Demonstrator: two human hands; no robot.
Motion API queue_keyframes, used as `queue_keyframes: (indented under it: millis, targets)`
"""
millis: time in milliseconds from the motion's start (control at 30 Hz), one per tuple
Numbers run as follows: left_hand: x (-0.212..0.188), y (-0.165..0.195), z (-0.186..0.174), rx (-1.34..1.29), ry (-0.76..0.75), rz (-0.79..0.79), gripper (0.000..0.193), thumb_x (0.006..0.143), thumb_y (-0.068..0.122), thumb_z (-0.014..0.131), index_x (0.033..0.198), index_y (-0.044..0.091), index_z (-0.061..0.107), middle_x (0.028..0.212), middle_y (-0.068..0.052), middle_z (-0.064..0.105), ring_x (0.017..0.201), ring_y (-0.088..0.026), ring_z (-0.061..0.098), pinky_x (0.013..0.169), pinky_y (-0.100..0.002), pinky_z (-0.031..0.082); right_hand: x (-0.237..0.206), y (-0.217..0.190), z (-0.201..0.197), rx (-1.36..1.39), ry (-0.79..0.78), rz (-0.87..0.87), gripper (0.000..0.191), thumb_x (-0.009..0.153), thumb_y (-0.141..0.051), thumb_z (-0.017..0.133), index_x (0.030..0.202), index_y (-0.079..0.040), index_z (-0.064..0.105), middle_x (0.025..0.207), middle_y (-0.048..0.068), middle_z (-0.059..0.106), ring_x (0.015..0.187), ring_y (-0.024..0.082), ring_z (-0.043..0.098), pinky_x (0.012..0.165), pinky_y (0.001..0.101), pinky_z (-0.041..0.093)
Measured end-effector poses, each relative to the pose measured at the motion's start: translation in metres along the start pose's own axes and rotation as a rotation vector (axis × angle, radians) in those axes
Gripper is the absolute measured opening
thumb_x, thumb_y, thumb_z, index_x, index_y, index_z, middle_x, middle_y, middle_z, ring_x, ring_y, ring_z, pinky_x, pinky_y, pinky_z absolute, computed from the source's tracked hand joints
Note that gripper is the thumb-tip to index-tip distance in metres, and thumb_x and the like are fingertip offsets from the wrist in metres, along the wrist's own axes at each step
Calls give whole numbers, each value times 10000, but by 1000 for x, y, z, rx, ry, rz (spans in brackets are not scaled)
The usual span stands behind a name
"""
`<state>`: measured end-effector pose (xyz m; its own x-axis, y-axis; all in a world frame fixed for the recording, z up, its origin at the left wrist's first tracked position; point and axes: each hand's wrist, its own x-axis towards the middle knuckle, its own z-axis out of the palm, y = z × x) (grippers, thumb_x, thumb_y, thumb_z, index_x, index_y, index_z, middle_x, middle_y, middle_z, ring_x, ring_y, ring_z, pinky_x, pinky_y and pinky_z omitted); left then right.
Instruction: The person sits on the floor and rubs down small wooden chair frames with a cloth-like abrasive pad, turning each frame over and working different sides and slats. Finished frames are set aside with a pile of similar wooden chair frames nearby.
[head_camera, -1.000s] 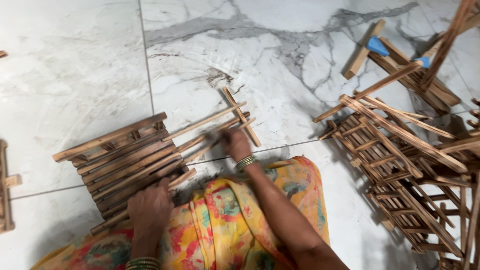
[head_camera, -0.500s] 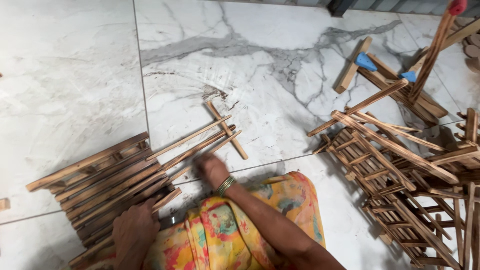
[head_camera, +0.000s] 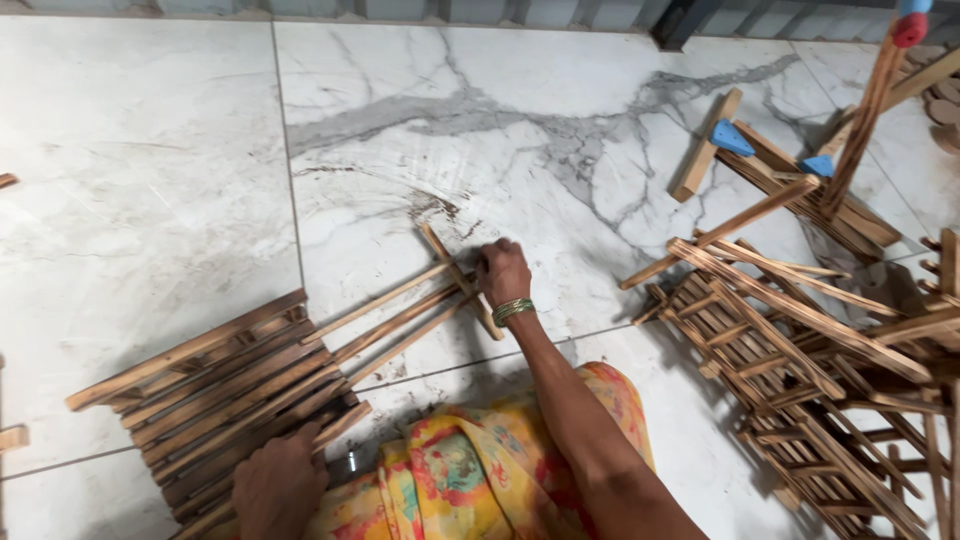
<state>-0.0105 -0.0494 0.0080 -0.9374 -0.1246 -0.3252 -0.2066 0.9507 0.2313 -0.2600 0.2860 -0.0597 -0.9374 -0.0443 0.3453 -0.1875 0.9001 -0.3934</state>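
Observation:
A rack of brown wooden slats (head_camera: 215, 385) lies on the marble floor at lower left, its long slats fanning out to the right. My left hand (head_camera: 280, 488) presses down on the rack's near corner. My right hand (head_camera: 500, 272) reaches forward with green bangles on the wrist. Its fingers are closed around the cross stick (head_camera: 455, 275) that lies over the ends of the long slats. My knee under a yellow flowered cloth (head_camera: 480, 470) sits between my arms.
A heap of finished wooden slat frames (head_camera: 810, 370) fills the right side. Behind it lie wooden bars with blue wedges (head_camera: 735, 138) and a leaning stick with a red tip (head_camera: 870, 100). A small wood piece (head_camera: 12, 437) lies at the left edge.
My right hand has reached farther forward to the cross stick at the slat ends. The view has tilted up and shows more floor. My left hand stays on the rack.

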Motion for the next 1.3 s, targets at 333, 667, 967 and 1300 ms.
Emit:
queue_keyframes:
  millis: [333, 667, 967, 1300]
  targets:
    - [-6, 6, -15, -49, -72, 22, 482, 802, 228, 696, 1280, 244, 637, 848, -131, 756, 836, -346, 746, 773, -489, 579, -55, -155, 74, 288, -197, -285, 263, 739, -15, 704, 993, -60, 756, 873, 120, 679, 896, 294, 628, 757, 416, 602]
    - [-2, 6, -11, 30, -185, -9, 543, 811, 295, 730, 1333, 279, 580, 975, -82, 770, 948, -311, 756, 854, -461, 608, -18, -88, 46, 125, -194, -524, 200, 818, -57, 720, 986, -137, 793, 1056, 60, 724, 1024, 254, 675, 759, 373, 631]
    - [25, -18, 33, 56, -334, 30, 501, 871, 294, 704, 1344, 270, 541, 1212, -7, 731, 1031, -224, 767, 961, -417, 598, 38, -18, 18, 95, 90, 5, 196, 867, -59, 664, 1030, -119, 754, 1024, 119, 721, 918, 339, 696, 774, 469, 605]
    - [33, -36, 72, 154, -417, 54, 340, 1004, 365, 533, 1326, 256, 537, 1116, 17, 749, 940, -134, 779, 818, -343, 646, 65, -41, 109, -78, -287, 119, 199, 1036, -112, 590, 1130, -87, 764, 1108, 165, 728, 792, 323, 767, 618, 420, 656]
